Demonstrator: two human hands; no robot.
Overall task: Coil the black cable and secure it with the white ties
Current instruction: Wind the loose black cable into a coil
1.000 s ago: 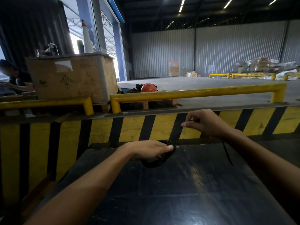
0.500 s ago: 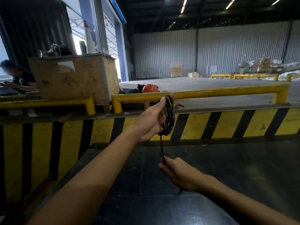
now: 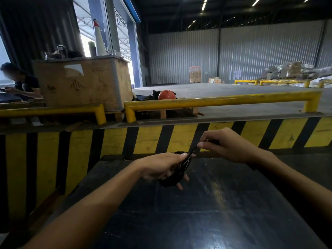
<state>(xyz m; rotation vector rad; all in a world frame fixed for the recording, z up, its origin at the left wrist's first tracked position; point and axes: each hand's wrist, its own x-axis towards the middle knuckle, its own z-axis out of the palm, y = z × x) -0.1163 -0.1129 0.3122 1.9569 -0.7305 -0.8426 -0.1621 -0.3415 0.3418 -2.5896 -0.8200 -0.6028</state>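
The black cable (image 3: 173,178) is wound into a small coil that sits in my left hand (image 3: 159,166), just above the far part of the dark table (image 3: 206,212). My left fingers wrap around the coil and hide much of it. A short taut strand runs from the coil up and right to my right hand (image 3: 226,146), which pinches it between thumb and fingers. No white ties are visible.
A yellow-and-black striped barrier (image 3: 143,139) stands right behind the table. Yellow rails (image 3: 215,101), a wooden crate (image 3: 82,83) and an orange ball-like object (image 3: 166,95) are beyond it. A seated person (image 3: 21,83) is at far left.
My left hand has come down with the coil from in front of the rail to just above the table. My right hand has risen from the table surface, pulling the strand up and right.
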